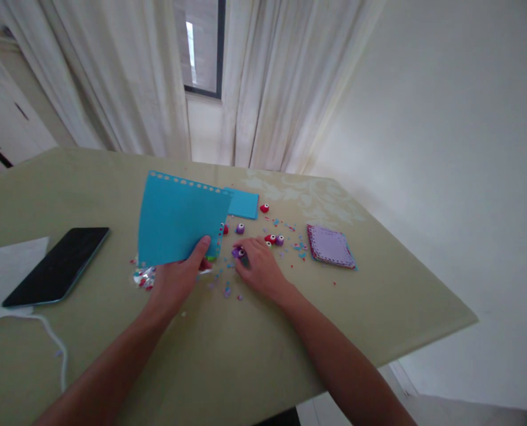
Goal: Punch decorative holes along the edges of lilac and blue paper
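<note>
My left hand (181,275) pinches a blue sheet of paper (178,219) by its lower right corner, thumb on the front. Small holes run along the sheet's top edge and right side. In my right hand (261,263) is a small purple craft punch (237,252) with a googly eye, gripped between thumb and fingers just right of the sheet. Another purple punch (240,228) stands beyond it. A red punch (270,239) and a further purple one (280,240) sit just past my right fingers. Part of a red punch (225,229) shows at the sheet's edge.
Farther back lie a stack of blue paper (244,205) and a red punch (264,208). At right is a stack of punched purple sheets (332,245). Paper bits (299,247) are scattered about. A clear bag (144,278), a black tablet (59,266) and a white cable (59,343) are at left.
</note>
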`<state>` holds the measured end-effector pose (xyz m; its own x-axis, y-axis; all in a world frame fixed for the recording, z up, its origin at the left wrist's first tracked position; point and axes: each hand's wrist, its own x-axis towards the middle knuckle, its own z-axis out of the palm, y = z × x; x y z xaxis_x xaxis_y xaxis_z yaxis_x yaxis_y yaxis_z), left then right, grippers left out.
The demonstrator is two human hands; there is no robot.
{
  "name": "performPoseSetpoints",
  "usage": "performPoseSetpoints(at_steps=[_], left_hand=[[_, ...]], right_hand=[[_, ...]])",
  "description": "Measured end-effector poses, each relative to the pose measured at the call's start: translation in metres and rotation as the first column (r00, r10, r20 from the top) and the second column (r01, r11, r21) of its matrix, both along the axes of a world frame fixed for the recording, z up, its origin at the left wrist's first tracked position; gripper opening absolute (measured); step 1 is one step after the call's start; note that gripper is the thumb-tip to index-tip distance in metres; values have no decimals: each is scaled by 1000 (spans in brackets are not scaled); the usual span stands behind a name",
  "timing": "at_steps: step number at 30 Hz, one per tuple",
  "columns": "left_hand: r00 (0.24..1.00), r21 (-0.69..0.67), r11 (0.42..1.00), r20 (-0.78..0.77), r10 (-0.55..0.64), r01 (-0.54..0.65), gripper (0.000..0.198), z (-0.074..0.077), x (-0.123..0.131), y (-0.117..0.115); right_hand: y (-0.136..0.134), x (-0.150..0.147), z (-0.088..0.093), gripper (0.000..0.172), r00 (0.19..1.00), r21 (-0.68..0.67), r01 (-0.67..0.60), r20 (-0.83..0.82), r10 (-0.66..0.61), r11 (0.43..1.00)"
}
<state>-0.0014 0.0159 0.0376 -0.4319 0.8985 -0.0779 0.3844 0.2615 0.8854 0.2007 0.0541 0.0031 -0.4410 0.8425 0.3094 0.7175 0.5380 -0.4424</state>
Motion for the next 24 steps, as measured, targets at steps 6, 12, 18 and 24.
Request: performPoseSetpoints(at_steps=[6,12,18,24], left_hand=[[978,39,979,59,200,-203,48,17,-9,1],[983,56,983,78,168,-172,47,8,-7,3],[998,19,998,-29,54,-53,53,1,-3,-1],[998,39,999,-53,-16,19,54,1,0,-4]], right_hand=[[2,-11,0,30,950,155,139,258,-176,978],[-6,-27,0,45,933,156,-151,350,88,976],[-8,-21,6,17,933,60,-125,348,96,990],[-7,-10,5,42,958,-60,-23,-288,5,998]])
